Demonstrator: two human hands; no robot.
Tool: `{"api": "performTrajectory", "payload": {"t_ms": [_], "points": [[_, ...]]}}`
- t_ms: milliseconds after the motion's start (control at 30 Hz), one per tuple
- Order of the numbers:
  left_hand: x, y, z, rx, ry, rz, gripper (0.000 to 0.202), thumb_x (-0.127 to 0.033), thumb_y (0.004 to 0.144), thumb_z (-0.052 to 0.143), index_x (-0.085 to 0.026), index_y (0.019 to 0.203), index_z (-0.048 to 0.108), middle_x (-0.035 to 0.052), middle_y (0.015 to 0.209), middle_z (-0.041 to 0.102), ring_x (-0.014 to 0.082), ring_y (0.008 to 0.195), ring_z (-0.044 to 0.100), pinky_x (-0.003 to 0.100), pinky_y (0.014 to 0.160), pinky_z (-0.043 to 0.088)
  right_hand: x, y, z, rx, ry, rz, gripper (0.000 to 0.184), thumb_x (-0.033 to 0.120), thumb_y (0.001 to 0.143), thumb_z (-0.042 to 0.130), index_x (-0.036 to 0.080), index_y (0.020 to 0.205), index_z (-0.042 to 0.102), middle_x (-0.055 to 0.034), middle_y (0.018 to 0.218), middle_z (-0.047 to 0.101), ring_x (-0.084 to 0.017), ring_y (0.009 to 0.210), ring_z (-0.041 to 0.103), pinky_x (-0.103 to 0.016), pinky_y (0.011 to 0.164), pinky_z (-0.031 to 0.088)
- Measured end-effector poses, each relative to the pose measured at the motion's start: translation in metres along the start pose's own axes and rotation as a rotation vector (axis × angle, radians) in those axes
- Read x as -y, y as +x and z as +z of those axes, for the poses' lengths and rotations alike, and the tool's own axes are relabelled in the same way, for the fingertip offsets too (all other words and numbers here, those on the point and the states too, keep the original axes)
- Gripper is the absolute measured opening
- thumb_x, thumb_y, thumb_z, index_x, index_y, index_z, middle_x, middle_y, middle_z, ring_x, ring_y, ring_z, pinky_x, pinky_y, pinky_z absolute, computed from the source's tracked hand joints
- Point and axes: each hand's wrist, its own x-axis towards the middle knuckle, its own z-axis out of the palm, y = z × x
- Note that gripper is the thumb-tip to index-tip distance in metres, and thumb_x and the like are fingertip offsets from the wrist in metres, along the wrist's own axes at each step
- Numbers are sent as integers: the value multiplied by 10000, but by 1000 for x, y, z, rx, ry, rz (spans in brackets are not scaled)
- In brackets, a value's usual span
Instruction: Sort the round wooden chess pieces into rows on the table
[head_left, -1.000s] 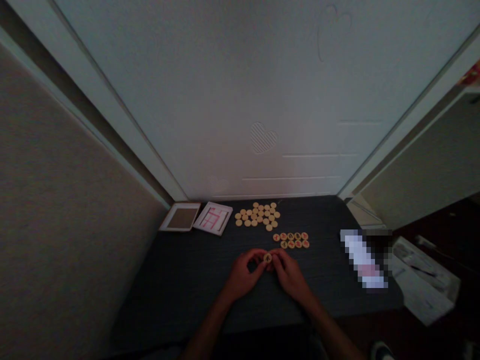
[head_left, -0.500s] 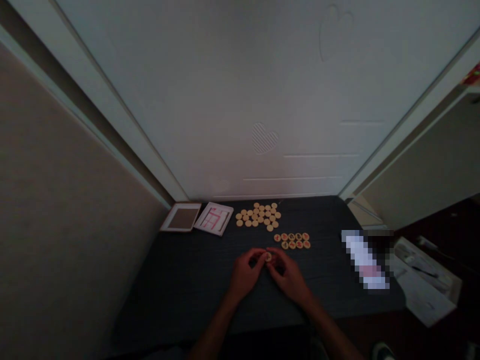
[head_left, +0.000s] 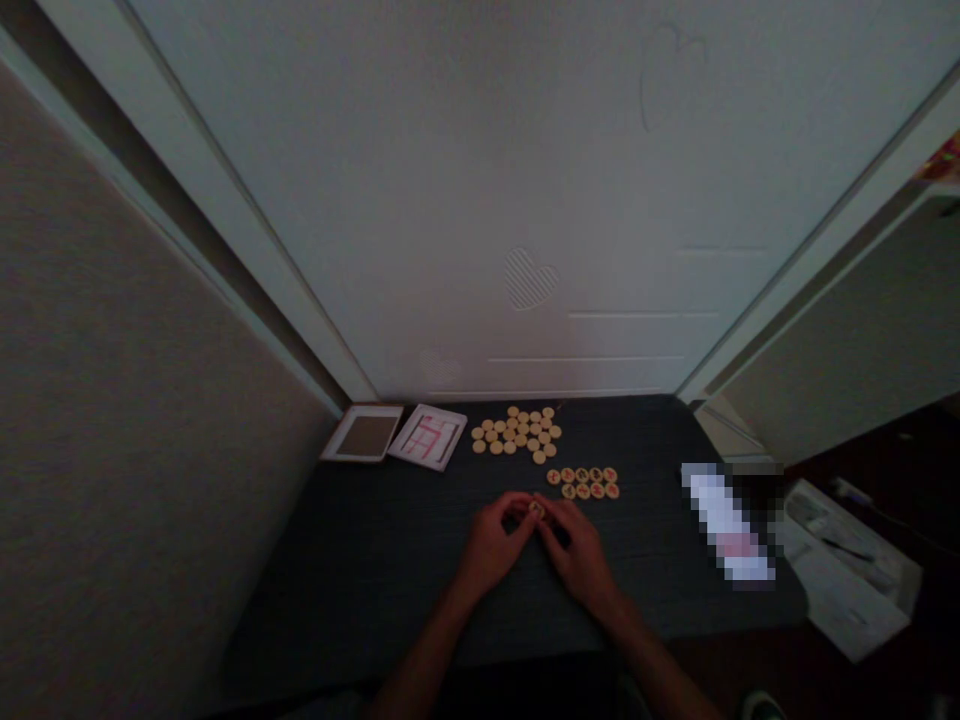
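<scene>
My left hand (head_left: 491, 545) and my right hand (head_left: 577, 550) meet over the dark table (head_left: 360, 580), fingertips pinched together on one small round wooden game piece (head_left: 535, 509). Just beyond my right hand lie two short rows of face-up round pieces (head_left: 583, 482) with red and dark marks. Farther back is a loose cluster of several plain, face-down round pieces (head_left: 517, 432).
At the back left of the table lie a box tray (head_left: 362, 433) and a white lid with a red grid (head_left: 429, 437). A blurred-out object (head_left: 727, 525) sits at the right edge. Papers (head_left: 847, 560) lie lower right. A pale wall rises behind the table.
Both hands with the piece have shifted slightly away from me, toward the rows of face-up pieces. Nothing else on the table has moved.
</scene>
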Motion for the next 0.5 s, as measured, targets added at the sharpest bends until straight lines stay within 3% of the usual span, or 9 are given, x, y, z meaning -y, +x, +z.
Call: {"api": "performTrajectory", "payload": {"t_ms": [300, 500], "points": [[-7, 16, 18, 40, 44, 16, 167, -349, 929, 613, -231, 958, 728, 26, 936, 791, 194, 862, 735, 310, 822, 563, -10, -4, -21, -41, -85, -59, 356, 296, 999, 535, 275, 1345, 615, -100, 1156, 686, -239, 1054, 660, -414, 952, 561], [-8, 21, 24, -64, 389, 75, 136, -337, 921, 632, -245, 881, 723, 25, 890, 771, 232, 881, 689, 398, 878, 473, -17, -7, -27, -137, -160, -37, 280, 294, 972, 566, 265, 1227, 678, -93, 1129, 681, -244, 1037, 662, -415, 933, 566]]}}
